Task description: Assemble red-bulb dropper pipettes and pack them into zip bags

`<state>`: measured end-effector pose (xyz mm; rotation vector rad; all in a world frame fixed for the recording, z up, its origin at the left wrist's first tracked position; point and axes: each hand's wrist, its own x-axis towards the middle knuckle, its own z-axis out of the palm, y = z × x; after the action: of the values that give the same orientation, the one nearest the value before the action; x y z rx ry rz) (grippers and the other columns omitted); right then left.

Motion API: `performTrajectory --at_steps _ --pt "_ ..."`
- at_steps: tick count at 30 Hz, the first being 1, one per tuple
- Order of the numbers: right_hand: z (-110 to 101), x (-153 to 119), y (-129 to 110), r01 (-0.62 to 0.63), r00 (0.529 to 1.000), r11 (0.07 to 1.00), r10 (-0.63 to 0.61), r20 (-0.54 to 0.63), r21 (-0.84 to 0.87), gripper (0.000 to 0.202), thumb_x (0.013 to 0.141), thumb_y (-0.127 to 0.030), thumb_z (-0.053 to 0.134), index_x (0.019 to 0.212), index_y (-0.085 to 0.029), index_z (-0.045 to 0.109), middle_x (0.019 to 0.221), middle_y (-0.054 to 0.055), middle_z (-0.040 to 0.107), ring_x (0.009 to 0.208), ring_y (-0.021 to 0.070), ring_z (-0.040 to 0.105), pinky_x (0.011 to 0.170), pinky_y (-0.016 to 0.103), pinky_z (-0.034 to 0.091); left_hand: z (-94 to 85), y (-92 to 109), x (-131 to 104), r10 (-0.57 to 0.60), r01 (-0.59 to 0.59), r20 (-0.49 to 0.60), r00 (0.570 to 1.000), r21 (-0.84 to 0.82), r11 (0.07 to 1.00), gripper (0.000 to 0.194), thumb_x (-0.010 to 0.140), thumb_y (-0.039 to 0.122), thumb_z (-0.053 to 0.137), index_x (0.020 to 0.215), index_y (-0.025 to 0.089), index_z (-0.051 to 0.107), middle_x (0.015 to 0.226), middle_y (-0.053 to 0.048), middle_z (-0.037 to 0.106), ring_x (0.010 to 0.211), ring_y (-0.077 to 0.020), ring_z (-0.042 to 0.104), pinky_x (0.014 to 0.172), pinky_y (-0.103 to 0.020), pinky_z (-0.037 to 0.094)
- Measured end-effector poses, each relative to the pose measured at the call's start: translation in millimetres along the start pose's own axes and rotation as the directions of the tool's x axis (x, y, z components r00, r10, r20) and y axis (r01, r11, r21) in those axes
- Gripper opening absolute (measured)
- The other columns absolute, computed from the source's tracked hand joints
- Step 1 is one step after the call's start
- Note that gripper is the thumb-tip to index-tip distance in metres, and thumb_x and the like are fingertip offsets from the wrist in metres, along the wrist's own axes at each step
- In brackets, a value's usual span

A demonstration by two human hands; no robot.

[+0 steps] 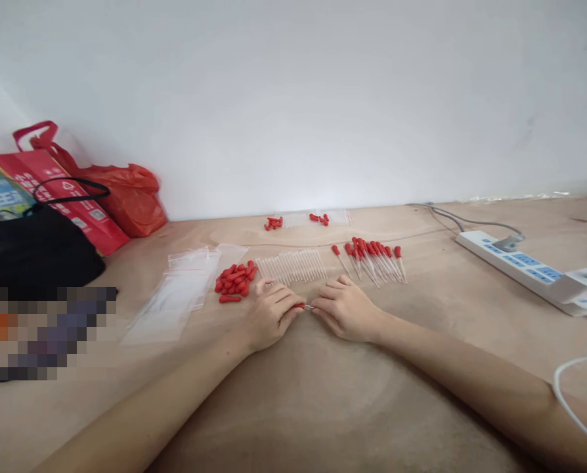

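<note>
In the head view, a red bulb [299, 305] is held pinched between the thumb and fingers of the left hand [271, 315], and a clear tube [310, 307] is gripped in the fingertips of the right hand [347, 309], the two being brought end to end in the gap between the hands, low over the desk [283, 414]. The step in hand is judged to be the fitting of bulb onto tube; how deeply the tube is seated cannot be told, as most of it is hidden by the fingers. A pile of loose bulbs [234, 279] is set just beyond the left hand, a row of clear tubes [298, 266] is laid beyond and between both hands, and joined droppers [372, 256] are gathered just beyond the right hand. For the next move, a straight, steady push seems to be called for, with the tube kept in line with the bulb's mouth and sideways strain avoided; once seated, the piece would best be laid among the droppers.
</note>
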<state>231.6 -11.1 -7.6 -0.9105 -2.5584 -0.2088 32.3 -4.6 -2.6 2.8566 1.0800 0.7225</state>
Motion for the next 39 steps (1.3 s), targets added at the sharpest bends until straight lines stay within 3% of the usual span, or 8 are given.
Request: performTrajectory --at_steps 2,5,10,13,20,26,33,39 --pt "-3.8 0.0 6.1 -0.052 0.999 0.999 0.052 0.01 -0.011 0.02 0.082 -0.024 0.043 0.076 -0.018 0.06 0.071 0.004 0.058 0.071 0.0149 0.047 0.063 0.029 0.023 -0.2 -4.4 -0.8 -0.06 0.062 -0.067 0.996 0.028 0.998 0.021 0.083 0.028 0.046 0.102 0.021 0.052 0.095 -0.004 0.061 0.09 -0.0185 0.052 0.09 -0.039 0.021" --pt "-7.5 1.4 26.2 -0.297 0.954 0.955 0.298 -0.029 0.019 0.02 0.081 -0.021 0.042 0.073 -0.017 0.06 0.071 0.004 0.059 0.068 0.0152 0.05 0.06 0.027 0.027 0.9 -11.2 -2.3 -0.154 0.161 -0.126 0.98 0.05 0.986 0.036 0.08 0.031 0.049 0.114 0.02 0.044 0.105 -0.008 0.056 0.096 -0.0216 0.049 0.086 -0.039 0.026" --pt "-8.4 10.6 65.6 -0.729 0.684 0.685 0.728 -0.046 -0.008 0.028 0.081 -0.023 0.037 0.062 -0.016 0.057 0.064 0.007 0.061 0.06 0.0167 0.053 0.053 0.026 0.029 3.0 -14.9 -3.5 -0.192 0.194 -0.063 0.979 0.037 0.98 0.023 0.079 0.027 0.05 0.101 0.021 0.051 0.097 -0.005 0.055 0.09 -0.0206 0.051 0.083 -0.038 0.028" --pt "-3.8 17.6 75.5 -0.79 0.612 0.611 0.79 -0.039 -0.048 0.031 0.083 -0.03 0.037 0.066 -0.015 0.058 0.067 0.01 0.062 0.065 0.0197 0.056 0.055 0.027 0.032 3.5 -14.3 -4.0 -0.188 0.19 -0.055 0.981 0.037 0.981 0.017 0.079 0.026 0.049 0.095 0.021 0.053 0.094 -0.004 0.056 0.088 -0.0196 0.051 0.083 -0.039 0.026" --pt "9.8 23.1 80.0 -0.796 0.594 0.588 0.805 0.002 -0.141 0.026 0.083 -0.027 0.037 0.088 -0.012 0.057 0.082 0.014 0.063 0.075 0.0235 0.059 0.058 0.029 0.037 -1.3 -16.1 -4.9 -0.193 0.197 -0.056 0.98 0.07 0.978 0.014 0.079 0.027 0.049 0.089 0.019 0.055 0.086 -0.004 0.058 0.081 -0.019 0.054 0.071 -0.034 0.031" --pt "6.1 25.2 78.8 -0.785 0.602 0.598 0.798 0.03 -0.16 0.026 0.083 -0.025 0.038 0.091 -0.009 0.056 0.086 0.016 0.063 0.081 0.0247 0.059 0.061 0.03 0.04 -30.2 -34.1 -8.0 -0.286 0.296 -0.084 0.954 0.145 0.944 0.021 0.072 0.039 0.056 0.079 0.019 0.057 0.083 -0.004 0.057 0.079 -0.02 0.053 0.071 -0.033 0.038" --pt "6.3 43.8 63.0 -0.805 0.584 0.591 0.803 0.12 -0.039 0.025 0.08 -0.023 0.04 0.092 -0.012 0.059 0.092 0.014 0.062 0.09 0.0224 0.057 0.072 0.028 0.041 -66.8 -63.1 -12.8 -0.297 0.265 0.211 0.931 0.167 0.95 0.019 0.067 0.036 0.06 0.075 0.019 0.058 0.081 -0.001 0.056 0.075 -0.0179 0.052 0.066 -0.027 0.038" --pt "17.3 66.6 54.2 -0.83 0.54 0.557 0.815 0.211 -0.031 0.029 0.077 -0.024 0.044 0.094 -0.009 0.061 0.097 0.018 0.062 0.092 0.0255 0.057 0.072 0.032 0.043 -68.4 -71.9 -14.6 -0.295 0.249 0.21 0.932 0.22 0.943 0.018 0.069 0.036 0.058 0.079 0.02 0.058 0.082 -0.001 0.058 0.075 -0.0183 0.053 0.065 -0.027 0.037"
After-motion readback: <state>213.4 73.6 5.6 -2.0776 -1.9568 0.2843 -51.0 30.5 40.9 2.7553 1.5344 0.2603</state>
